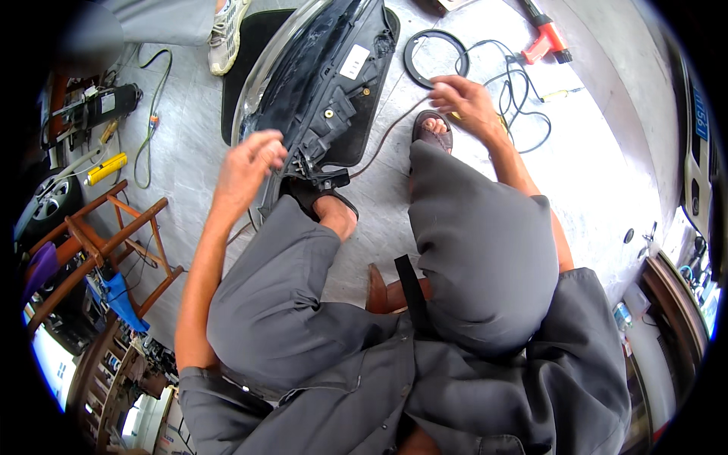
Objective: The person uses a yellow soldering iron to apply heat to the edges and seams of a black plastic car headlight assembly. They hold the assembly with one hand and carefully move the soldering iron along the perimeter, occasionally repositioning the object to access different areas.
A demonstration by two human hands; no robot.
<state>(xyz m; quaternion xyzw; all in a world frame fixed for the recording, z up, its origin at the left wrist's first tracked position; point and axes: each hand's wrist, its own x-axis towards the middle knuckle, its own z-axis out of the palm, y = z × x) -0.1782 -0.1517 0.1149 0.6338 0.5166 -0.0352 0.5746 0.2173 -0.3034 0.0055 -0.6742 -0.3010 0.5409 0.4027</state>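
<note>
A car headlight assembly (311, 129) with a clear lens and a black housing lies on a dark mat (356, 144) in front of me. My left hand (250, 167) is by its near left edge, fingers curled together; whatever they may hold is hidden. From the headlight's near end, a thin dark cord (384, 142) runs right, up to the fingertips of my right hand (466, 106), which are closed on it. Just beyond those fingers lies a black ring (413, 64) on the floor. A small black connector (334, 179) sits at the headlight's near end.
A red heat gun (544, 44) and a looped black cable (516, 83) lie at the far right. Someone else's shoe (226, 38) stands at the far left. A wooden stool frame (114, 243) and a yellow cylinder (106, 168) are on the left.
</note>
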